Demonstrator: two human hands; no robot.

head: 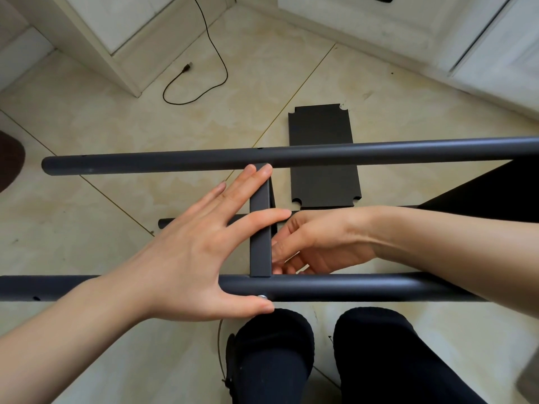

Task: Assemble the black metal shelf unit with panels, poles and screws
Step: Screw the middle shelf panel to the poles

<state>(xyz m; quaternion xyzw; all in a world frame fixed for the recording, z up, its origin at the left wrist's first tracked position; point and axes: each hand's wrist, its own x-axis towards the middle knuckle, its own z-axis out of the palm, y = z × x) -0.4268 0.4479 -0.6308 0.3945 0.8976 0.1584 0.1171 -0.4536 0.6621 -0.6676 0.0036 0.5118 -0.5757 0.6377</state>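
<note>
Two long black poles run across the view, the far pole (291,157) and the near pole (350,287). A black panel stands on edge between them, its rim (260,246) facing me. My left hand (201,252) lies flat with straight fingers over the panel rim, its thumb under the near pole beside a silver screw (262,297). My right hand (318,240) reaches in from the right, fingers curled against the panel's right side; what they hold is hidden. A third pole (204,221) shows lower down behind the hands.
A loose black panel (322,158) with notched corners lies flat on the tiled floor beyond the far pole. A black cable (215,51) trails at the back. White cabinets stand at the rear. My two black-clad feet (320,345) are at the bottom.
</note>
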